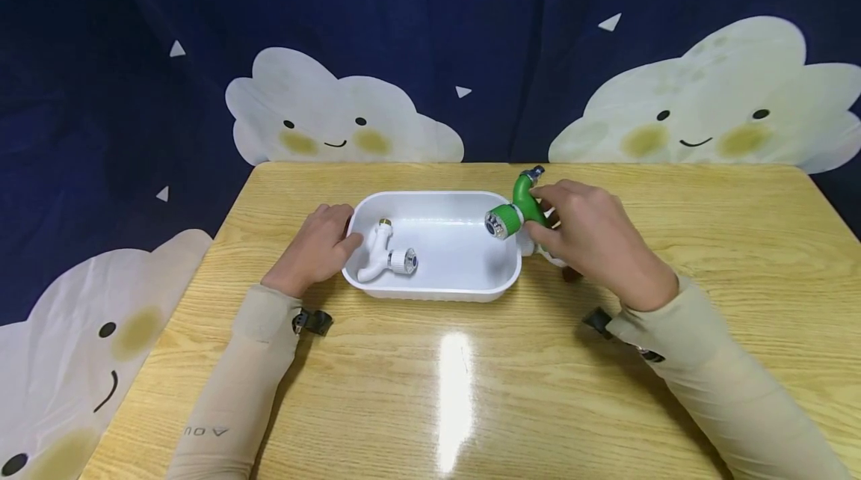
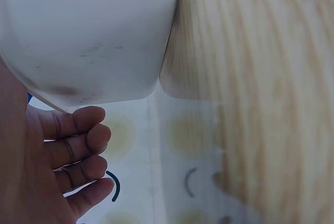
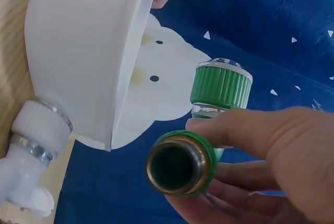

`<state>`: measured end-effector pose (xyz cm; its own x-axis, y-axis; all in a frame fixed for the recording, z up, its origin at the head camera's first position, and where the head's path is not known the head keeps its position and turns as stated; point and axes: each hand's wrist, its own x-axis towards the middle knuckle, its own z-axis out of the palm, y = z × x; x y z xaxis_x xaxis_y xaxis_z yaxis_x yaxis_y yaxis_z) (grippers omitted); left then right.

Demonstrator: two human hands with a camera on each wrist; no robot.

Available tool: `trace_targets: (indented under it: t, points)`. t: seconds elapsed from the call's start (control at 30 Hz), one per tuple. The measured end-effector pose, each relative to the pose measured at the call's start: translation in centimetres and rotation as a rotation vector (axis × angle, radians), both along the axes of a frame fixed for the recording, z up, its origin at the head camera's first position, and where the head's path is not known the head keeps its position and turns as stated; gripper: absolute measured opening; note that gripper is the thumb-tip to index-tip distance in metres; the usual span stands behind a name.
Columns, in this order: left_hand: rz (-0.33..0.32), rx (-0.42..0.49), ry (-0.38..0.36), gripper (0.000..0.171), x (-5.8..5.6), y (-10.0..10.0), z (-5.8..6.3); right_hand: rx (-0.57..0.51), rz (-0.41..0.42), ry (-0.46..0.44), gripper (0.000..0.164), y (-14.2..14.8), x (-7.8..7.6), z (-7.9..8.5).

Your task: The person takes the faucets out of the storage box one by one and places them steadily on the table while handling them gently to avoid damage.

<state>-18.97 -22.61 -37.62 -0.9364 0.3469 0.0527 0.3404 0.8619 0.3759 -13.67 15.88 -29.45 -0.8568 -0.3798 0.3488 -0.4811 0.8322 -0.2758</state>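
Note:
My left hand (image 1: pixel 318 247) grips the left end of a white plastic basin (image 1: pixel 452 244), thumb at the rim and fingers outside; in the left wrist view its fingertips (image 2: pixel 94 137) lie by the basin's edge. In my right hand (image 1: pixel 595 229) is a green faucet (image 1: pixel 527 196), pinched by thumb and fingers above the basin's right end. Its ribbed green knob points left over the rim, and its open threaded end (image 3: pixel 175 166) faces the right wrist camera. A white faucet (image 1: pixel 379 250) lies inside the basin at the left.
Another white faucet (image 3: pixel 34 156) lies on the wooden table (image 1: pixel 377 383) against the basin's right side, mostly hidden under my right hand in the head view. A dark blue cloth with cloud prints (image 1: pixel 350 114) hangs behind the table.

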Motion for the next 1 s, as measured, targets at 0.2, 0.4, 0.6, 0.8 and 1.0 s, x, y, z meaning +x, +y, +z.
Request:
trace_targets:
  t: [0.2,0.4,0.6,0.8,1.0]
  points:
    - [0.013,0.006,-0.013,0.031,0.0,0.1,0.0,0.01,-0.042,-0.071,0.028,0.6,-0.2,0.6]
    - [0.011,0.004,-0.011,0.029,0.0,0.1,0.0,0.011,-0.058,-0.074,0.028,1.2,-0.7,0.6]
    - [0.011,0.001,-0.009,0.033,0.0,0.1,0.0,0.027,-0.08,-0.105,0.023,1.8,-1.0,0.7]
    - [0.007,0.002,-0.004,0.031,0.0,0.0,0.0,0.052,-0.119,-0.125,0.024,2.4,-1.3,0.8]
    - [0.003,0.003,0.0,0.031,0.0,0.0,0.0,0.054,-0.134,-0.106,0.018,3.1,-1.7,0.7]
